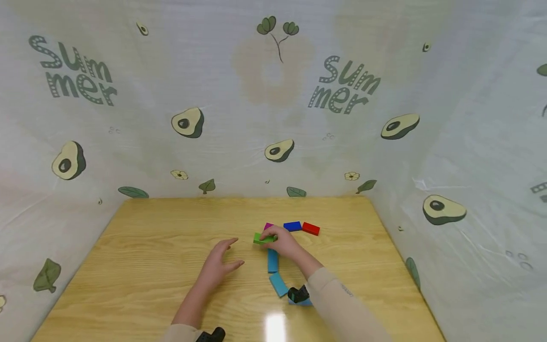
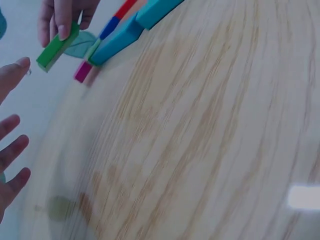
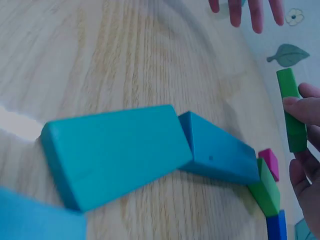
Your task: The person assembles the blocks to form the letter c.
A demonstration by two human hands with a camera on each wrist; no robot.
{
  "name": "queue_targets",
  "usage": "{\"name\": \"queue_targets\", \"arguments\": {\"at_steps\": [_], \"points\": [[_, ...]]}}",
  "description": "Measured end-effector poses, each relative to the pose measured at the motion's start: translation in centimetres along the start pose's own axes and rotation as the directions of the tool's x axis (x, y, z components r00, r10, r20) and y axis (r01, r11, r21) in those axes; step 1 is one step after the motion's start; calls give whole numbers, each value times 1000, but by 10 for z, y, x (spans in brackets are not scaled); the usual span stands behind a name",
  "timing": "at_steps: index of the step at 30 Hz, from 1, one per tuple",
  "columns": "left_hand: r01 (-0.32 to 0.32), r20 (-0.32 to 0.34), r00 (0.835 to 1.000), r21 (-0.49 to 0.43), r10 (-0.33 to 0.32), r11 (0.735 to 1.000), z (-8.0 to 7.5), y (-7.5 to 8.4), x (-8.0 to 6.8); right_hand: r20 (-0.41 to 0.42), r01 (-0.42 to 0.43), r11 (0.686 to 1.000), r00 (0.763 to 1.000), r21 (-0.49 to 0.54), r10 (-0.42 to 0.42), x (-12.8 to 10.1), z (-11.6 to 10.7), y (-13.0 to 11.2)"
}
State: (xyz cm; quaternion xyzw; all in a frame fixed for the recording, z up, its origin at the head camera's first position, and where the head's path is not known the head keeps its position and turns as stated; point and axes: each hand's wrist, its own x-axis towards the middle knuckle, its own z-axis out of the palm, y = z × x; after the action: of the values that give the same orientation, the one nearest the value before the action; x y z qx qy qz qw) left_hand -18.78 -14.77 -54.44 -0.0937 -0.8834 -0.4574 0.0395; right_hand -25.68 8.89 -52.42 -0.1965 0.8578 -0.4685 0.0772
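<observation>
A: The green block [image 1: 262, 239] is pinched in the right hand [image 1: 283, 241], lifted off the tabletop [image 1: 171, 247] near the middle of the wood. The right-wrist view shows the fingers [image 3: 300, 106] curled round one long edge of it, and a second green block [image 3: 266, 189] lying flat below.

B: And what lies right beside it?

A: A curved row of blocks. Beyond the hand sit a magenta block [image 1: 268, 226], a dark blue block [image 1: 292, 226] and a red block [image 1: 311, 229], the blue and red close together. Towards the person run two turquoise blocks, the farther turquoise block [image 1: 272, 260] meeting the nearer turquoise block [image 1: 278, 284] end to end at an angle.

B: The other hand?

A: The left hand [image 1: 220, 263] rests flat on the tabletop just left of the row, fingers [image 2: 14, 150] spread and relaxed, holding nothing. It is near the green block but apart from it.

B: Anything around the tabletop?

A: A pale cloth backdrop [image 1: 273, 104] printed with avocados and the word Summer wraps round three sides.
</observation>
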Motion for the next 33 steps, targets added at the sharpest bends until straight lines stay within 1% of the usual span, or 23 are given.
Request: {"name": "queue_targets", "arguments": {"at_steps": [6, 8, 10, 13, 19, 24, 28, 33], "points": [[-36, 34, 999, 11, 35, 999, 20, 10, -3, -6, -32, 999, 999, -10, 32, -29, -16, 8], [-54, 47, 997, 13, 53, 998, 26, 14, -1, -20, -34, 999, 999, -8, 34, -37, -22, 11], [-77, 57, 995, 8, 76, 997, 31, 18, 2, -39, -37, 999, 999, 0, 36, -45, -28, 14], [-92, 80, 993, 5, 91, 996, 38, 22, 5, -58, -37, 999, 998, 8, 38, -57, -35, 19], [-116, 105, 988, 35, 112, 993, 49, 30, 6, -84, -86, 996, 993, 16, 87, -75, -43, 26], [-138, 138, 982, 56, 129, 989, 59, 34, 10, -91, -111, 994, 989, 24, 113, -89, -49, 33], [-149, 172, 976, 72, 135, 986, 68, 35, 11, -95, -127, 991, 987, 31, 130, -102, -53, 39], [-176, 199, 967, 80, 157, 981, 78, 35, 12, -104, -145, 989, 984, 22, 147, -117, -56, 50]]}}
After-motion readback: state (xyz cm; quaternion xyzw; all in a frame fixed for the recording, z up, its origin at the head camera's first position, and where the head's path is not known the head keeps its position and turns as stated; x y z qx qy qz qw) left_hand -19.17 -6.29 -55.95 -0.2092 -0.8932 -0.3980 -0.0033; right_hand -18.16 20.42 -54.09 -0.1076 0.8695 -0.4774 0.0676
